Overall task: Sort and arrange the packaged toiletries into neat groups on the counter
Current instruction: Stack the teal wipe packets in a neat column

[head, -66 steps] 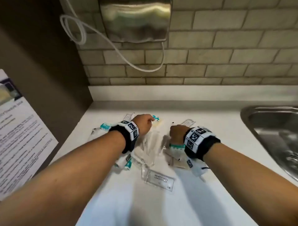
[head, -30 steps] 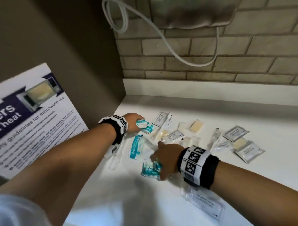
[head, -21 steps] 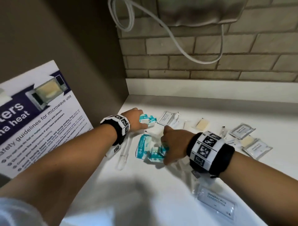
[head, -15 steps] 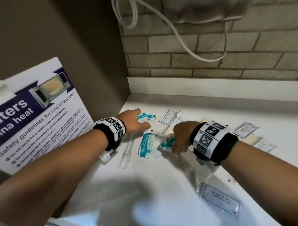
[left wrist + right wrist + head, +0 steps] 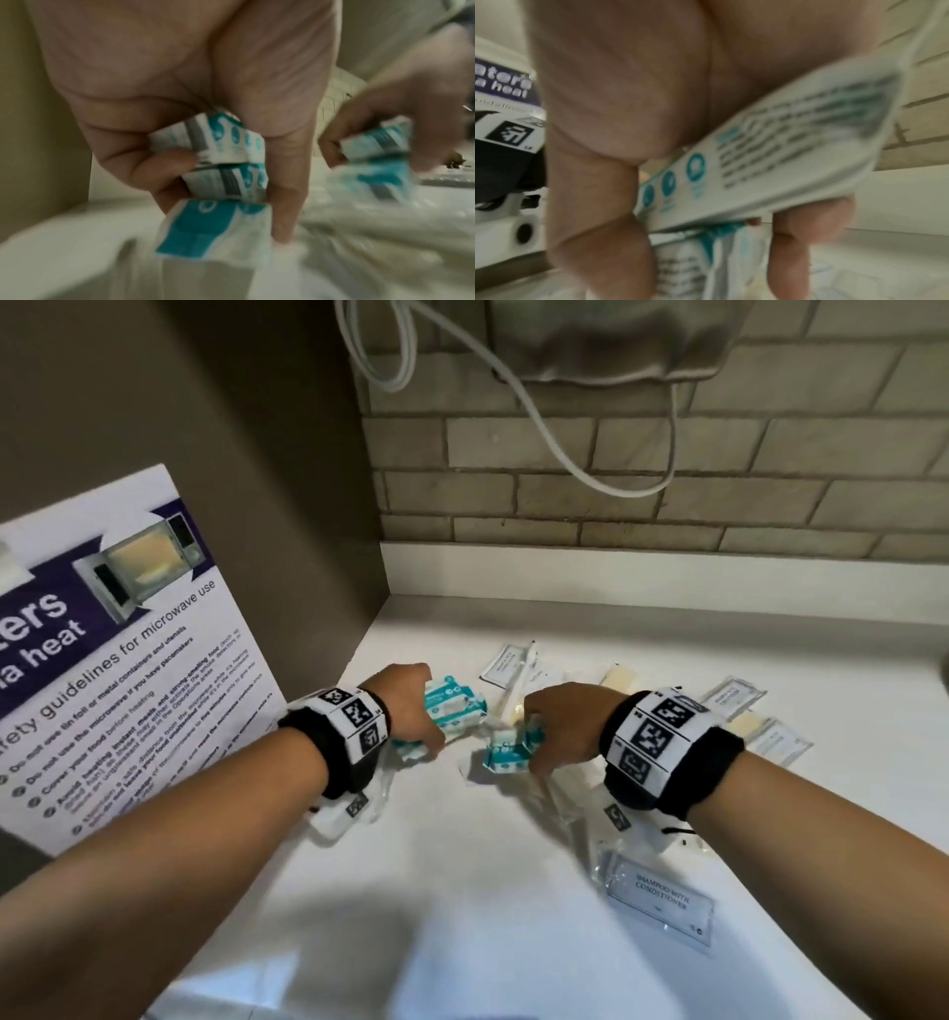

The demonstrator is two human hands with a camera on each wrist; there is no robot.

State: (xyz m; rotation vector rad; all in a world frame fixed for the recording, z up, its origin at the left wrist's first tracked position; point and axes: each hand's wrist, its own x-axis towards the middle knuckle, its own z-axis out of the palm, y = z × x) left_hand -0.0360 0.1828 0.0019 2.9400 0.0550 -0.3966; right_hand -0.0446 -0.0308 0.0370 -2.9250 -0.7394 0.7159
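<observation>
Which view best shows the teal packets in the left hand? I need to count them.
The left wrist view: three stacked teal packets sit between the left hand's fingers and thumb. The head view shows the hand covering part of the stack. The right wrist view doesn't show them.

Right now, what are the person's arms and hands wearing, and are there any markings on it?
Both forearms are bare, with no sleeves. Each wrist carries a broad black band wrapped by a white strip printed with square black-and-white fiducial tags; the right wristband shows three tags in the head view. A small white camera unit hangs under the left wrist. The left hand and right hand wear no gloves or rings that can be seen.
</observation>
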